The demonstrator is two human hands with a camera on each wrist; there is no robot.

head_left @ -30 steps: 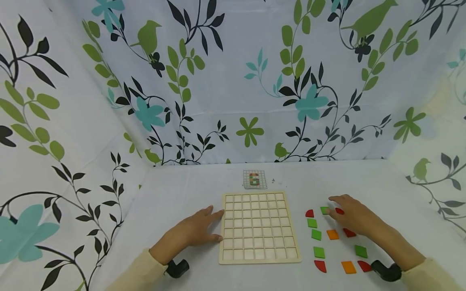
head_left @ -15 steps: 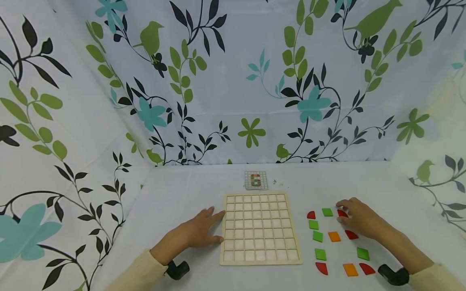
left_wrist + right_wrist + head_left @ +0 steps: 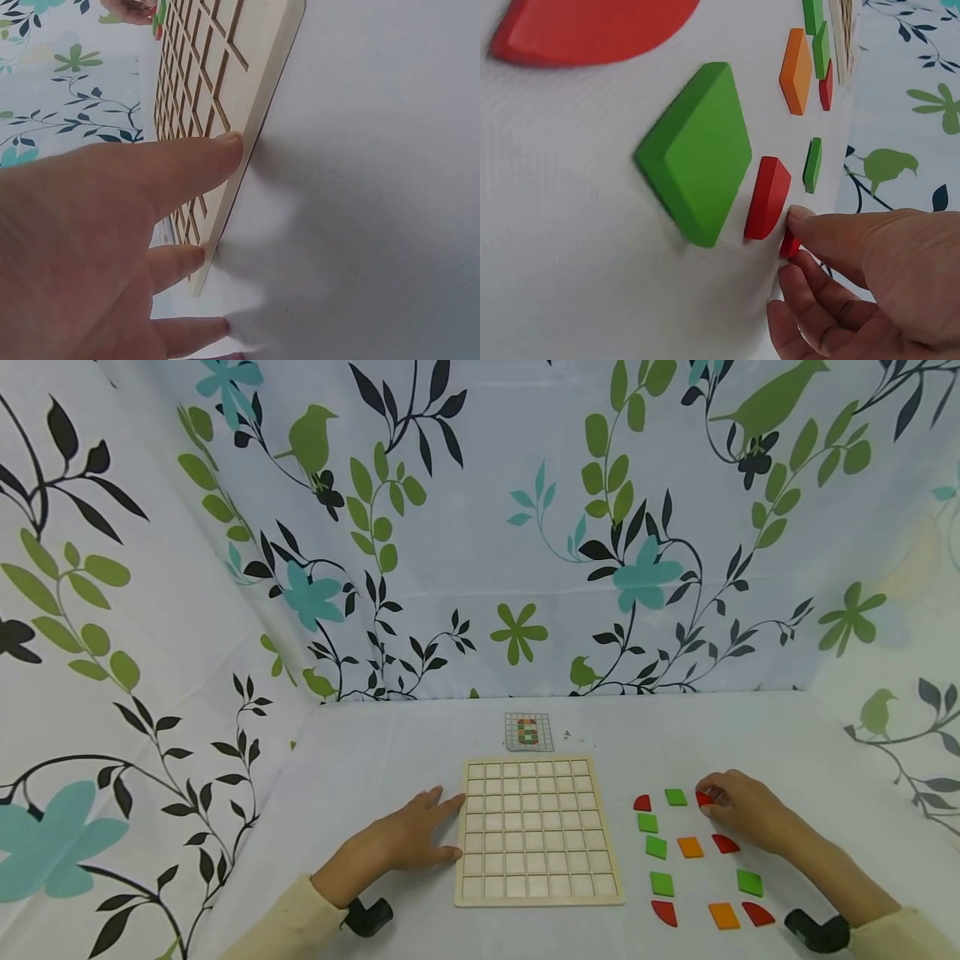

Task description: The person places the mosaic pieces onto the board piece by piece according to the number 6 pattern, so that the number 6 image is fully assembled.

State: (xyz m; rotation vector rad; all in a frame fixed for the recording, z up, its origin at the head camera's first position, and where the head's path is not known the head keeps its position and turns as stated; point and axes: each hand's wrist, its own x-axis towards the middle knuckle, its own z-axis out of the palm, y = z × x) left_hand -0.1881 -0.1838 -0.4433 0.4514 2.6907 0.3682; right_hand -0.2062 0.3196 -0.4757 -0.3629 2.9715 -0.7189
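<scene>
My right hand [image 3: 746,814] pinches a red quarter-circle tile [image 3: 703,798] at the far right of the loose tiles. The right wrist view shows that red tile [image 3: 790,244] between thumb and fingertips, low over the white cloth. A second red quarter-circle [image 3: 768,199] and a green square tile [image 3: 697,154] lie nearer the wrist. With spread fingers, my left hand [image 3: 408,835] touches the left edge of a pale wooden grid board [image 3: 536,822]. In the left wrist view its thumb and a finger rest against the rim of the board [image 3: 262,82].
Beside the board lie several green tiles [image 3: 656,847], orange tiles [image 3: 690,847] and red tiles [image 3: 663,912]. Behind the board is a small card [image 3: 528,732] with a coloured grid pattern. A leaf-printed curtain [image 3: 450,527] hangs at the back.
My right hand has moved right, away from the far green tile, and its fingers have closed on the red quarter-circle. The left hand has stayed at the board's edge.
</scene>
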